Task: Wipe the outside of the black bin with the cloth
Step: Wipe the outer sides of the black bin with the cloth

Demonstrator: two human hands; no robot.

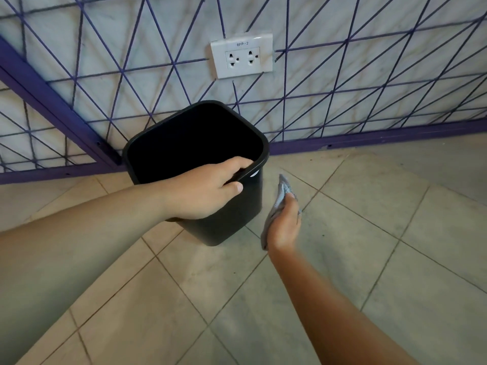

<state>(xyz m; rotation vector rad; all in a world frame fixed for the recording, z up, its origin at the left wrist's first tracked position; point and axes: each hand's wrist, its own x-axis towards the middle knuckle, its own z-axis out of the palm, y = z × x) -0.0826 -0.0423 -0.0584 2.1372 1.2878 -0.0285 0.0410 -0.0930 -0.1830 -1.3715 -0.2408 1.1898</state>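
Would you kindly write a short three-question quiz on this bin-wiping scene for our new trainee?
1. True or false: the left hand grips the rim of the bin.
2. Which hand holds the cloth?
3. The cloth is: A) pressed against the bin, B) just beside the bin, C) lying on the floor.

Key: 1. True. 2. The right hand. 3. B.

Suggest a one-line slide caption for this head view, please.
Left hand grips the black bin rim while right hand holds the grey cloth beside it.
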